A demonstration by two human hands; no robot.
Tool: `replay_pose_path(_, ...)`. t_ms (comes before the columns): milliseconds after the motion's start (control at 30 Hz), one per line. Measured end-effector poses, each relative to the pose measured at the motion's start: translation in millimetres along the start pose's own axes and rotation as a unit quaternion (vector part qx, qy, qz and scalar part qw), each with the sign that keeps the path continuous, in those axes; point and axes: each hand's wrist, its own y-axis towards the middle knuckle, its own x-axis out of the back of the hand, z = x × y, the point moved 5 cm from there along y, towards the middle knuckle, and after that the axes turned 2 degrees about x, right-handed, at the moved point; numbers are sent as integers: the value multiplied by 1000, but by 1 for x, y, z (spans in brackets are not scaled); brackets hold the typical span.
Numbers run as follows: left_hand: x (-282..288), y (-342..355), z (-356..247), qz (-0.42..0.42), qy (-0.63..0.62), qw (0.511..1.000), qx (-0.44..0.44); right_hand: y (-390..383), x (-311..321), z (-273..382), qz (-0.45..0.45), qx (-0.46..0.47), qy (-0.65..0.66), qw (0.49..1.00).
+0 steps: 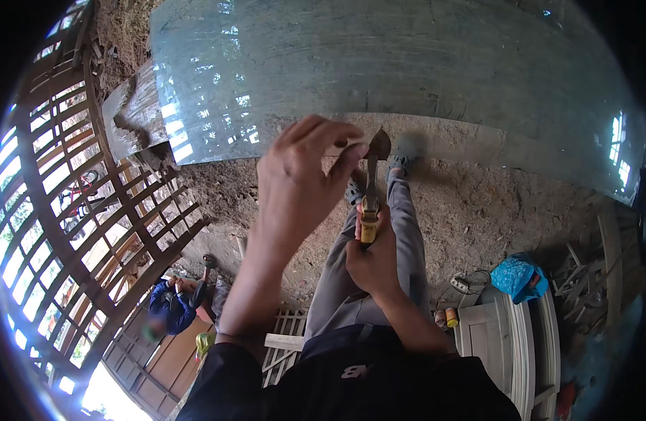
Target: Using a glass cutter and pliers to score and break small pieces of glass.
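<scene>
My right hand (371, 256) is closed around the yellow handle of a scraper tool (371, 224), whose long metal shank ends in a dark spade-shaped head. My left hand (309, 161) is raised beside the head, fingers curled and thumb and forefinger drawn together; whether they hold anything is too small to make out. Beyond both hands lies a large greenish glass sheet (407, 56) with a pale strip along its near edge. My legs and shoes are below the tool, on the dirt ground (456, 217).
At lower left a person (172, 309) in blue sits beside a wooden lattice wall (56, 217). At lower right are pale wooden panels (484, 337), a blue cloth bundle (512, 277), small cans (446, 317) and a pile of wood scraps (579, 274). Slatted wood (284, 340) lies behind my legs.
</scene>
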Motion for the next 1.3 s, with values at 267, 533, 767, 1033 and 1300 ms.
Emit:
replay_pose_path(267,55,131,37,-40,97,973,-204,1,0,-6,12,-8,14,1000)
replay_pose_path(533,17,179,46,-45,170,981,-80,6,0,-13,-11,44,-4,999)
replay_pose_path(767,17,187,50,25,199,979,-42,6,1,-18,13,29,-9,999)
replay_pose_path(1033,19,190,44,66,224,972,-12,9,0,-25,8,40,20,999)
replay_pose_path(1300,20,190,44,77,236,969,-6,12,0,-34,18,40,-1,999)
